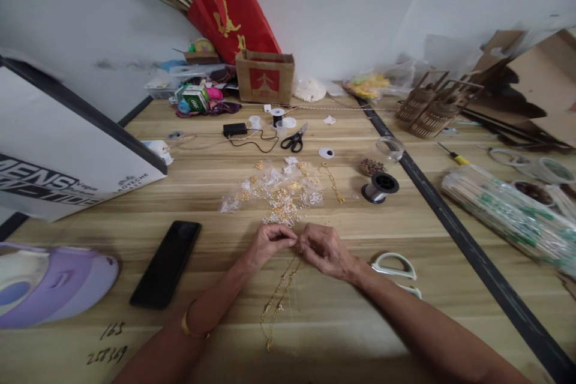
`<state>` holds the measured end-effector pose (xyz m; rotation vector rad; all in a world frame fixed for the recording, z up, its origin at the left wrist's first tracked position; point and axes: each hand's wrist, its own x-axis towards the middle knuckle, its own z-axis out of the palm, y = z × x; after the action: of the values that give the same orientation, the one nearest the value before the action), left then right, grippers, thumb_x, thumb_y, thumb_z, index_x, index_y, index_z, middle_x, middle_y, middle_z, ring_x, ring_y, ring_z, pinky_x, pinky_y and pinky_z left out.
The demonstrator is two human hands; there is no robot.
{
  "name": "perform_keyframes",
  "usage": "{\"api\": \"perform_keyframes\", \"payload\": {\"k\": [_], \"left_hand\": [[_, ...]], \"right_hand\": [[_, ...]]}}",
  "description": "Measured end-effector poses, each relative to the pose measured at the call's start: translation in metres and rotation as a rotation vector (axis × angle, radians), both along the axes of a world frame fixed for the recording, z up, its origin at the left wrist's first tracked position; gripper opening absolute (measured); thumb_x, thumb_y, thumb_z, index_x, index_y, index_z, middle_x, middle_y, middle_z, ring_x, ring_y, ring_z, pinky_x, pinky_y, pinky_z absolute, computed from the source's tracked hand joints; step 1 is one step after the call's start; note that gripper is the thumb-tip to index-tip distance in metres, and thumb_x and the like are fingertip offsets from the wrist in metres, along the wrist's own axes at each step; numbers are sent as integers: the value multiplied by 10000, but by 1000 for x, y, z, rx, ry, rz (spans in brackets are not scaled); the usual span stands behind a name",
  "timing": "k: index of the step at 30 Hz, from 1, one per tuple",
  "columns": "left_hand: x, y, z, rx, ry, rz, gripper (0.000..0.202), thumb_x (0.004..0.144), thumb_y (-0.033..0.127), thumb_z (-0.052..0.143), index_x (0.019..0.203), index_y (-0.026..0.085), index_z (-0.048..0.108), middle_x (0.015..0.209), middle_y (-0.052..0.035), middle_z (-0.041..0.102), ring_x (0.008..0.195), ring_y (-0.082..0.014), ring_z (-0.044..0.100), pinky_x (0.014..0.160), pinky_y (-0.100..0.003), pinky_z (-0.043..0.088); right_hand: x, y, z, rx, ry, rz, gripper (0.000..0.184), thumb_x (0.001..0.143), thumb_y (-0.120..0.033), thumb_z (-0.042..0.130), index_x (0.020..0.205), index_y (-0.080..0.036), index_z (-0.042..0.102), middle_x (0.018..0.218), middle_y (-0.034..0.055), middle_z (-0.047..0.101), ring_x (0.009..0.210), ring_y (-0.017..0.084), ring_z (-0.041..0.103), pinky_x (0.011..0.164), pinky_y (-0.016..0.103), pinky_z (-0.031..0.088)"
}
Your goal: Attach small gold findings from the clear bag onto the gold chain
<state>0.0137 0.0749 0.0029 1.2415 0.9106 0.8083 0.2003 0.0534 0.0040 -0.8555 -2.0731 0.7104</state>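
Note:
My left hand (272, 244) and my right hand (326, 250) meet with thumbs and forefingers pinched, fingertips almost touching. From that pinch a gold chain necklace (279, 303) with small clear beads runs down in two strands over the tabletop. Both hands appear closed on its upper end; the tiny part between the fingertips is too small to make out. Just beyond the hands lies a heap of loose gold and silver beads (281, 210), with small plastic bags of findings (270, 179) around it. A short gold chain (332, 183) lies to their right.
A black phone (165, 265) and a purple visor (76, 285) lie at left. White-handled scissors (395, 265) rest partly behind my right forearm. Farther off are black scissors (294, 139), a wire spool (380, 187) and a tipped jar of beads (372, 166). Bagged sticks (508, 210) lie right.

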Motion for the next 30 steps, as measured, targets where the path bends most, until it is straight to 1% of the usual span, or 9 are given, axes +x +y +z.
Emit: {"api": "perform_keyframes", "payload": {"k": [5,12,19,24,30], "left_hand": [[0,1,-1,3,-7,4,192,603,294,777,659,129,695,657,-23,657,649,-136,581,655,-246,454],[1,0,0,-12,-7,11,223,588,322,785,653,131,691,647,-26,661,638,-145,584,651,-253,457],[0,0,-1,-10,-14,10,165,609,269,770,663,133,694,653,-17,656,646,-136,583,661,-249,452],[1,0,-1,-3,-15,6,196,599,300,779,653,133,691,649,-19,654,644,-138,579,655,-253,452],[0,0,0,-21,-19,11,163,604,263,776,659,131,698,655,-15,656,645,-129,576,659,-243,446]], "right_hand": [[-1,0,0,-10,-11,-1,81,852,-174,494,778,-173,528,677,10,540,580,117,481,538,232,373],[0,0,0,1,-11,-7,108,863,-191,489,766,-170,532,666,8,533,575,114,477,532,229,374],[0,0,-1,4,8,-2,106,863,-184,490,765,-173,527,675,11,538,585,117,482,540,236,377],[-1,0,-1,-12,-8,2,93,849,-167,496,761,-172,526,674,6,534,588,116,479,542,232,369],[-1,-1,0,-23,-5,-2,84,844,-157,507,765,-170,532,679,8,538,579,112,474,539,228,362]]}}
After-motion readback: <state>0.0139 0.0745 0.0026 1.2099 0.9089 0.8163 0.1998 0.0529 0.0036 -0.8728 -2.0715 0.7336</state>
